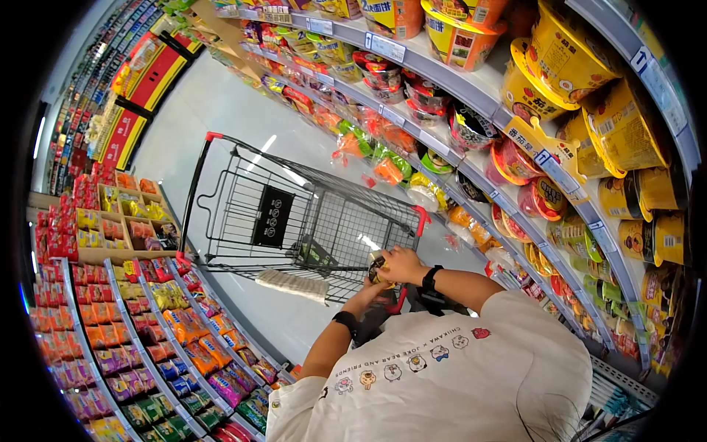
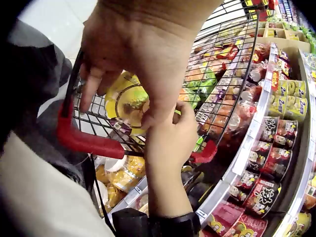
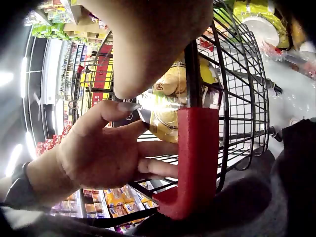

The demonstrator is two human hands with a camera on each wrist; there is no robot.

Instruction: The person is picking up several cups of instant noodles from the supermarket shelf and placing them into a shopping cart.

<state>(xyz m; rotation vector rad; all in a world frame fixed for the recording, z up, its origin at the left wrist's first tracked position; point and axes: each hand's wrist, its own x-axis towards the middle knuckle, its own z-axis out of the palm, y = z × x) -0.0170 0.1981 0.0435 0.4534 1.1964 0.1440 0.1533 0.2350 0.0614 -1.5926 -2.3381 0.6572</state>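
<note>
Both hands meet over the near end of a wire shopping cart (image 1: 346,214) around a shiny yellow food packet (image 1: 380,269). My left hand (image 1: 366,296) holds the packet from the left; in the right wrist view its thumb (image 3: 118,109) lies at the packet's edge, with the other fingers spread below. The right hand (image 1: 401,265) grips the packet from the other side. Food is pictured on the packet (image 2: 129,101) in the left wrist view, where the left hand (image 2: 143,54) partly covers it. Beside the packet, a red corner piece (image 3: 197,158) of the cart shows in the right wrist view.
Shelves of instant noodle tubs (image 1: 567,59) rise along the right. On the left, slanted shelves hold bagged snacks (image 1: 191,328). The cart stands in the aisle floor (image 1: 177,110) between them, with a black sign (image 1: 273,216) on its wire and a pale ridged strip (image 1: 293,286) along its side.
</note>
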